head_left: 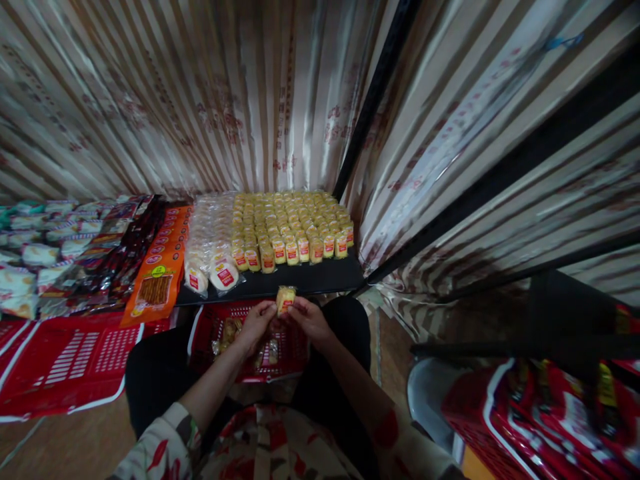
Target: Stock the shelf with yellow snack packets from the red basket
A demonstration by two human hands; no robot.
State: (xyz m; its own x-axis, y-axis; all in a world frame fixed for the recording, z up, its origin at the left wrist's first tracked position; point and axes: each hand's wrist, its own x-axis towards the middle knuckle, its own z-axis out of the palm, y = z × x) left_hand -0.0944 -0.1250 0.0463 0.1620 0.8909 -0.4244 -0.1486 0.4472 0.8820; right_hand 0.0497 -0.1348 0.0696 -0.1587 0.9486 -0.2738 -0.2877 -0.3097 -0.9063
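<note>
Between my two hands is a small clear-wrapped yellow snack cake [286,300] with a red label, held upright above a red basket. My left hand [257,323] pinches its left edge. The fingers of my right hand [311,320] close on its right side. Below, the red plastic basket [295,353] sits between my knees with a few more wrapped pieces [230,331] in it. Just ahead, rows of the same wrapped cakes [293,227] stand packed on a black shelf [320,277], labels facing me along the front.
Left of the cakes lie white wrapped packs [223,272], an orange snack bag [157,267], dark packets [130,247] and white packets [40,253]. Another red basket [75,360] is at left. Black frame bars [475,160] slant across the right; a basket of red packages [565,413] stands lower right.
</note>
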